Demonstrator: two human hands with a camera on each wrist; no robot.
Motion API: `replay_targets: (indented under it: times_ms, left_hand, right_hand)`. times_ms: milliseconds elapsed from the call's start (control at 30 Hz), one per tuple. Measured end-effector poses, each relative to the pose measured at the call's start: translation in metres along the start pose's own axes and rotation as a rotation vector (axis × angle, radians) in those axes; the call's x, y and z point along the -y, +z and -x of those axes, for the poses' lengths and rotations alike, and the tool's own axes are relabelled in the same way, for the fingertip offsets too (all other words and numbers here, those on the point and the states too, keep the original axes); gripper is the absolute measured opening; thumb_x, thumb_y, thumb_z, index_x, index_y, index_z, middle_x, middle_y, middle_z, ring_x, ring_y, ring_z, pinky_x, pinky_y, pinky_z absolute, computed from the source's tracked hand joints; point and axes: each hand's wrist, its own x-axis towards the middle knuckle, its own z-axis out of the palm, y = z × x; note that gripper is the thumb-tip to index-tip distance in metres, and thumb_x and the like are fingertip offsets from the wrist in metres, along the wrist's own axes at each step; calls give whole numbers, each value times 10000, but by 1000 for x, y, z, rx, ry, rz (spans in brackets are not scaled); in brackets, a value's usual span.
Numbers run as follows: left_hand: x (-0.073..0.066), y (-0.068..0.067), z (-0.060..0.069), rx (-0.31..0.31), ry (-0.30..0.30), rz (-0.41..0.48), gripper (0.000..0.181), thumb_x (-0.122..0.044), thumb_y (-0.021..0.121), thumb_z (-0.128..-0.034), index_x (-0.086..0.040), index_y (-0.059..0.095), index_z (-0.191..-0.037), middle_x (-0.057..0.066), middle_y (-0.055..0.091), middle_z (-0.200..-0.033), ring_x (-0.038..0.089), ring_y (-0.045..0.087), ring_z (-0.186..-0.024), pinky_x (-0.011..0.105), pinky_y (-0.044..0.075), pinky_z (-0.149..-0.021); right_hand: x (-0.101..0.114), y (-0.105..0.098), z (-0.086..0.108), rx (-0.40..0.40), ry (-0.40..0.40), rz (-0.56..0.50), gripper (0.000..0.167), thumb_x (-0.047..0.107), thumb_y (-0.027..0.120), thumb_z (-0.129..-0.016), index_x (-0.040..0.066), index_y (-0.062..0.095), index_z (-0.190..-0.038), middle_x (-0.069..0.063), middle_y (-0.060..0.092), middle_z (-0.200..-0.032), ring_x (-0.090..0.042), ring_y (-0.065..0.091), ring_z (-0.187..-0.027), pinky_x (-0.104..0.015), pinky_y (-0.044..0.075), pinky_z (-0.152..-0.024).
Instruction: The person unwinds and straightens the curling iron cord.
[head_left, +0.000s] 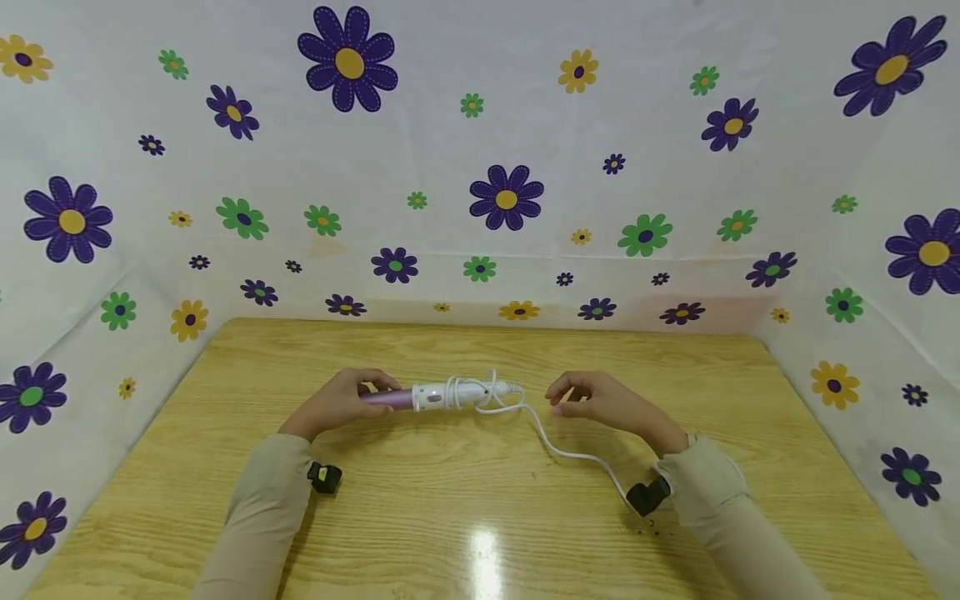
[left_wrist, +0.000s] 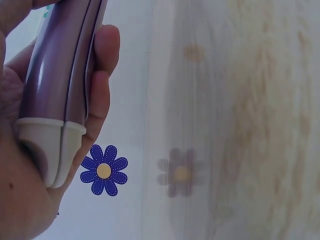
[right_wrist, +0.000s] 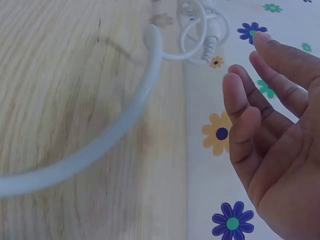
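My left hand (head_left: 347, 402) grips the purple end of a hair straightener (head_left: 431, 397), which lies sideways over the table. In the left wrist view its purple body (left_wrist: 57, 70) ends in a white two-part tip, with fingers round it. White cord (head_left: 570, 454) is looped round the white handle and trails off to the right. Just past the cord end of the handle, my right hand (head_left: 600, 400) hovers with loosely bent fingers and holds nothing. The right wrist view shows the same cord (right_wrist: 112, 136) beside that hand (right_wrist: 280, 135), apart from it.
Under both hands is a wood-grain table (head_left: 420, 517). A white sheet (head_left: 427, 150) printed with flowers hangs behind it and along both sides. Small black cameras (head_left: 326, 477) are strapped at the wrists; the cord runs toward the right one.
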Motion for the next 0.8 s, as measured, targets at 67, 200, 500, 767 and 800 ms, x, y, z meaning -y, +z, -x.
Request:
replay_targets:
  times_ms: [67,200,500,767,800]
  left_hand:
    - [-1,0,1,2,-3,1,339,-176,759,-811,-75,678,-1124,148,639,-1091,203,574,-839,325,485,-758]
    - [-4,0,2,7,1,-2,350,-166,756,-816,-58,671,-1138,158,641,-1107,199,579,-852,326,486,-760]
    - [-3,2,4,0,12,-35,332,-170,766,-796,-83,689,-1107,135,671,-1099,195,567,-830,334,474,-757]
    - [-3,-1,4,2,-12,-19,332,-183,756,-810,-105,682,-1124,135,652,-1112,210,598,-872,324,485,-785]
    - [-3,-1,4,1,-18,-15,333,-185,755,-814,-109,679,-1130,133,648,-1118,210,603,-879,323,487,-789]
  right_hand:
    - [1,5,-6,12,-11,-15,271,175,628,-931,1,636,-1138,-177,657,-1097,-229,629,-870,-282,500,-740]
    - [-1,17,-19,43,-15,-24,255,171,622,-935,28,644,-1146,-179,655,-1126,-277,638,-850,-285,502,-734]
    - [-5,35,-32,43,4,-4,213,137,631,-919,59,661,-1115,-157,666,-1070,-117,561,-719,-244,471,-657]
    - [-3,40,-33,11,-11,10,154,155,649,-914,62,692,-1029,-92,669,-951,-88,529,-671,-223,451,-619]
    - [-3,41,-33,7,-9,13,144,155,651,-913,60,695,-1011,-88,673,-929,-92,541,-666,-220,458,-614]
